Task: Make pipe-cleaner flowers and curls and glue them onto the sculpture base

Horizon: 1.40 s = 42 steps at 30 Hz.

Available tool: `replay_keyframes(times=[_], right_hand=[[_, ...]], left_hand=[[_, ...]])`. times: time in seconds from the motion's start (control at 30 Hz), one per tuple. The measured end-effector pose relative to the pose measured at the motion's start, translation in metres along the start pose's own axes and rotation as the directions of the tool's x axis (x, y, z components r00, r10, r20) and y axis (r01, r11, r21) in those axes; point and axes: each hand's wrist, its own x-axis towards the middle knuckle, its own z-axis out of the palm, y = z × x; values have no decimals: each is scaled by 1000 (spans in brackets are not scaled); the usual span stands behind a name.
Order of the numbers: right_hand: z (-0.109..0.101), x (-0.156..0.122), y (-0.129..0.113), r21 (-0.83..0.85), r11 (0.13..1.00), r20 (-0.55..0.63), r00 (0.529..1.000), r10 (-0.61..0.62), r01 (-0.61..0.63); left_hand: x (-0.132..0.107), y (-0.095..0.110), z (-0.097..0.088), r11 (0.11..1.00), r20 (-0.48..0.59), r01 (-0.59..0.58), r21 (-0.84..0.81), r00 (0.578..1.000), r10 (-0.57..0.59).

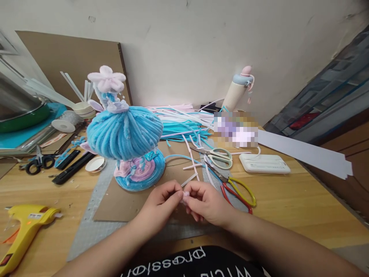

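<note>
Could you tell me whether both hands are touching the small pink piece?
Touching: the head view shows the left hand and right hand pinching the small pink piece.

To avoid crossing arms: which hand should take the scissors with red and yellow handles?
Probably the right hand: the scissors with red and yellow handles lie just beside it, the left hand farther. Both pinch a small pink fuzzy piece.

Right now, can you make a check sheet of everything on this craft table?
Surface: wooden table, cardboard sheet under the work.
Job's things: pink fuzzy piece; blue pipe-cleaner doll behind it.
Clutter: pipe cleaners, green scissors, yellow-handled cutters, glue gun, black scissors.
Grippers: left hand and right hand both pinch the pink fuzzy piece.
Cables: thin white cable by the bottle.
Surroundings: pale wall, leaning brown board.
</note>
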Motion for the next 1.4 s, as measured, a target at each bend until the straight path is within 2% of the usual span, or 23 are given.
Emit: replay_keyframes(times=[0.1,0.3,0.47,0.6,0.7,0.77,0.83,0.9,0.97,1.07,1.13,1.27,1.4], right_hand=[[-2,2,-2,-4,1000,-58,998,-28,28],[-4,1,-1,-27,999,16,999,-28,29],[-5,1,-1,-105,990,54,995,-86,91],[-5,0,0,-16,998,72,996,-57,59],[-1,-2,3,132,990,78,995,-57,47],[2,-3,4,192,979,47,996,-74,64],[4,-3,4,175,980,12,995,-95,92],[2,-2,3,116,989,20,995,-98,95],[-2,-1,1,52,997,74,995,-65,61],[-7,1,-1,-12,1000,138,990,30,-29],[-9,2,-1,-27,998,124,990,66,-64],[-8,4,-3,36,999,-9,1000,27,-27],[-7,5,-5,42,999,-1,999,34,-34]], left_hand=[[-1,2,0,998,-26,-5,63,1000,6],[-2,6,1,991,-2,-10,133,1000,11],[-2,10,0,980,-13,-19,198,1000,22],[-3,10,0,974,7,-38,224,999,37],[-5,7,1,985,4,-65,157,998,65],[-7,4,3,997,-17,-65,42,998,66],[-7,2,4,995,-14,-21,-94,1000,19],[-6,1,5,988,30,40,-150,999,-35],[-4,2,4,996,66,45,-78,997,-40],[-3,6,2,992,71,-23,125,997,14],[-2,7,1,977,58,-44,207,998,33],[-2,5,1,978,0,-24,207,1000,25],[-3,5,3,985,-1,7,171,1000,-7]])
